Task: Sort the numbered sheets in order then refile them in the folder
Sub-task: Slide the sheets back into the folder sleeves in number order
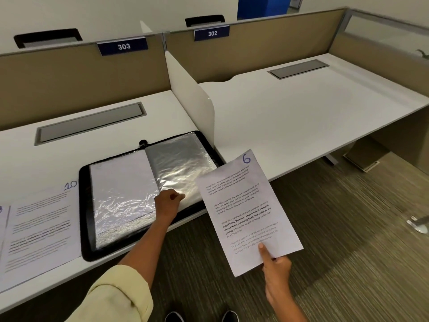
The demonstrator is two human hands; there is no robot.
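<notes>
Refiling step, midway by the look of it. Right hand (277, 266) pinching the lower edge of sheet 6 (248, 212), thumb on top, held off the worktop (301, 117) edge over the floor. Left hand (167, 203) curled, pinching a plastic sleeve (178, 168) of the open folder (148, 194) just left of that sheet. Sheet 10 (41, 231) lying further left (another partly beneath). Next: spreading the sleeve mouth, then sliding sheet 6 in squarely without creasing.

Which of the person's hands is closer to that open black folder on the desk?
The left. The left hand is on the folder, pinching a clear plastic sleeve inside it. The right hand is off the desk edge, holding the sheet marked 6.
</notes>
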